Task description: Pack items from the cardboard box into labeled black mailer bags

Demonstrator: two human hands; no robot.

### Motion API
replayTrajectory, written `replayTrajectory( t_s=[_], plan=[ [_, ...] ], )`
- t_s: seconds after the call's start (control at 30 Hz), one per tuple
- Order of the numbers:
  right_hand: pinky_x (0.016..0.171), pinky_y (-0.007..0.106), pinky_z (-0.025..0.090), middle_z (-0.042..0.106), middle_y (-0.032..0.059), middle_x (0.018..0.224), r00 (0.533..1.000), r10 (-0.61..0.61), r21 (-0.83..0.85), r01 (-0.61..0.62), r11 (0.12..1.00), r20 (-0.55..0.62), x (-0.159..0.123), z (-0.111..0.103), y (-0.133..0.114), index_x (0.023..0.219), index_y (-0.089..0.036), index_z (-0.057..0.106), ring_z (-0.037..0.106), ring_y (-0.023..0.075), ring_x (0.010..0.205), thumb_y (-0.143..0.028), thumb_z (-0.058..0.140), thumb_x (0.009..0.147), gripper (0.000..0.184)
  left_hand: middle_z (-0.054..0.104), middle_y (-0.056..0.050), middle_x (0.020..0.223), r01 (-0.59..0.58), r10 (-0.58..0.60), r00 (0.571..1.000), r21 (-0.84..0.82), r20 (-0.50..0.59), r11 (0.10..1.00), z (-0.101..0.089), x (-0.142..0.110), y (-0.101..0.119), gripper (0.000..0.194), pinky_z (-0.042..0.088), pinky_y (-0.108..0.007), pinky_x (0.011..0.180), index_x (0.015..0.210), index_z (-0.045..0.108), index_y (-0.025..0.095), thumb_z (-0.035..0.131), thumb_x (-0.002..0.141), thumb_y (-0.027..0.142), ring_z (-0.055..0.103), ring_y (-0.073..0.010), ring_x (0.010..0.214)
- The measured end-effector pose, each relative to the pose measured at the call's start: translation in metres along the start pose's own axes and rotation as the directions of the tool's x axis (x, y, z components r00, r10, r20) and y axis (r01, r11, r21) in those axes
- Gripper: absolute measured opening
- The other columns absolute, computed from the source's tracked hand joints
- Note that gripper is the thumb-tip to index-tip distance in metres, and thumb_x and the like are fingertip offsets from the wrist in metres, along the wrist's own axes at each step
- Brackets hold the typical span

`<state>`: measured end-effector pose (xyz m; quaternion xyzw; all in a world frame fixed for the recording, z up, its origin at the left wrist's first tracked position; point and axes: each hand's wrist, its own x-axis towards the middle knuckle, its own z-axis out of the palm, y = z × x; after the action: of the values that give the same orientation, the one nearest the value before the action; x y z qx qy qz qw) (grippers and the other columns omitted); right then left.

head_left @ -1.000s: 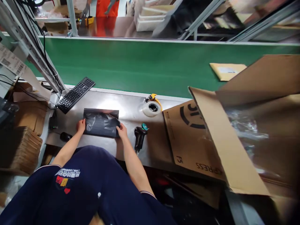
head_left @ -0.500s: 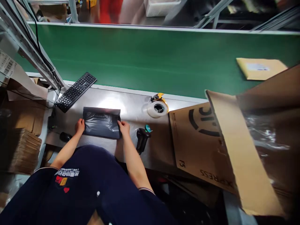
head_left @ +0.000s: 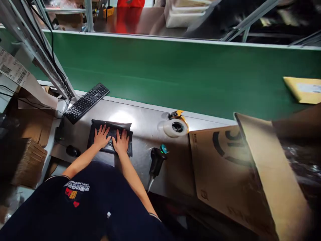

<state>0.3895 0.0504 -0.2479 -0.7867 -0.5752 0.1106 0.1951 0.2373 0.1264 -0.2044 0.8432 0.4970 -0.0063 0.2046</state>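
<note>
A dark plastic mailing bag point(head_left: 92, 135) lies flat on the metal table point(head_left: 145, 130) in front of me. My left hand point(head_left: 101, 136) rests palm down on its left half, fingers spread. On the right half, my right hand point(head_left: 121, 142) presses down the same way, its fingers apart. Between the two hands a strip of the bag's surface shows. To the right of the bag is a black barcode scanner point(head_left: 156, 162) with a teal part at its head. Behind the scanner sits a tape dispenser point(head_left: 176, 126) with a roll of clear tape.
A keyboard point(head_left: 86, 103) and a mouse point(head_left: 73, 151) lie to the left. The large open cardboard box point(head_left: 220, 174) stands at the right. Beyond the table runs a green conveyor belt point(head_left: 163, 70), carrying a yellow padded envelope point(head_left: 304, 89). Flattened cartons point(head_left: 31, 160) are stacked at far left.
Both hands have let go of the bag's side edges and moved inward, now lying flat on top of it. The bag's upper edge looks folded over. The camera view has shifted slightly.
</note>
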Motion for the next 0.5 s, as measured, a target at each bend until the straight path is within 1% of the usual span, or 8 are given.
replayTrajectory(
  t_s=[0.1,0.17,0.27,0.33,0.37,0.43,0.47,0.5],
  plan=[
    [0.114,0.087,0.040,0.049,0.0359,0.163,0.994,0.103,0.052,-0.101,0.993,-0.035,-0.010,-0.006,0.020,0.170,-0.012,0.040,0.043,0.0543,0.156,-0.060,0.037,0.105,0.081,0.015,-0.018,0.184,0.137,-0.137,0.990,-0.021,-0.027,0.990,-0.003,-0.009,-0.020,0.082,0.016,-0.077,0.134,0.176,0.026,0.023,0.052,0.104,0.052,0.012,-0.0415,0.171],
    [0.111,0.093,0.037,0.052,0.0367,0.160,0.994,0.098,0.115,-0.092,0.989,-0.046,-0.020,-0.005,0.040,0.173,-0.012,0.034,0.046,0.0573,0.154,-0.062,0.033,0.102,0.086,0.013,-0.023,0.183,0.192,-0.194,0.979,-0.044,-0.066,0.980,-0.022,-0.007,-0.035,0.094,0.018,-0.079,0.133,0.177,0.021,0.020,0.060,0.099,0.056,0.012,-0.0443,0.171],
    [0.108,0.095,0.035,0.039,0.0244,0.174,0.991,0.108,0.118,-0.098,0.988,-0.085,-0.027,0.007,0.072,0.177,-0.031,0.020,0.039,0.0579,0.156,-0.066,0.037,0.090,0.095,0.012,-0.022,0.184,0.238,-0.230,0.935,-0.003,-0.269,0.971,-0.105,0.008,-0.064,0.091,0.017,-0.072,0.137,0.176,0.023,0.015,0.057,0.101,0.052,0.009,-0.0426,0.172],
    [0.104,0.095,0.038,0.028,0.0089,0.180,0.987,0.086,0.176,-0.062,0.983,-0.133,-0.032,0.015,0.085,0.173,-0.045,0.001,0.035,0.0548,0.157,-0.067,0.042,0.083,0.101,0.021,-0.017,0.184,0.312,-0.250,0.826,0.041,-0.505,0.949,-0.198,0.010,-0.089,0.074,0.017,-0.063,0.141,0.174,0.031,0.017,0.045,0.107,0.044,0.012,-0.0379,0.172],
    [0.104,0.095,0.038,0.023,0.0047,0.181,0.985,0.082,0.209,-0.049,0.977,-0.153,-0.036,0.016,0.086,0.171,-0.047,-0.006,0.032,0.0529,0.158,-0.067,0.042,0.082,0.103,0.029,-0.015,0.182,0.344,-0.242,0.728,0.036,-0.641,0.938,-0.250,0.006,-0.101,0.067,0.017,-0.061,0.141,0.172,0.036,0.020,0.040,0.110,0.043,0.016,-0.0364,0.172],
    [0.111,0.094,0.037,0.014,0.0050,0.182,0.985,0.077,0.256,-0.035,0.966,-0.156,-0.050,0.014,0.083,0.171,-0.045,-0.014,0.023,0.0487,0.161,-0.069,0.040,0.085,0.104,0.042,-0.011,0.177,0.402,-0.200,0.480,0.011,-0.854,0.916,-0.349,-0.004,-0.123,0.056,0.017,-0.063,0.140,0.164,0.050,0.025,0.036,0.112,0.042,0.024,-0.0346,0.170],
    [0.116,0.092,0.035,0.011,0.0086,0.183,0.988,0.073,0.266,-0.034,0.963,-0.138,-0.057,0.011,0.079,0.173,-0.041,-0.014,0.018,0.0472,0.163,-0.069,0.038,0.088,0.103,0.045,-0.011,0.175,0.421,-0.165,0.380,0.011,-0.910,0.907,-0.392,-0.008,-0.131,0.052,0.017,-0.063,0.140,0.158,0.056,0.024,0.038,0.112,0.041,0.025,-0.0347,0.170],
    [0.119,0.091,0.034,0.008,0.0130,0.183,0.991,0.071,0.271,-0.038,0.962,-0.111,-0.064,0.009,0.075,0.175,-0.036,-0.012,0.014,0.0467,0.163,-0.069,0.036,0.091,0.102,0.046,-0.012,0.174,0.431,-0.133,0.325,0.021,-0.936,0.902,-0.427,-0.012,-0.138,0.048,0.017,-0.063,0.140,0.151,0.061,0.021,0.041,0.112,0.039,0.027,-0.0353,0.169]
  ],
)
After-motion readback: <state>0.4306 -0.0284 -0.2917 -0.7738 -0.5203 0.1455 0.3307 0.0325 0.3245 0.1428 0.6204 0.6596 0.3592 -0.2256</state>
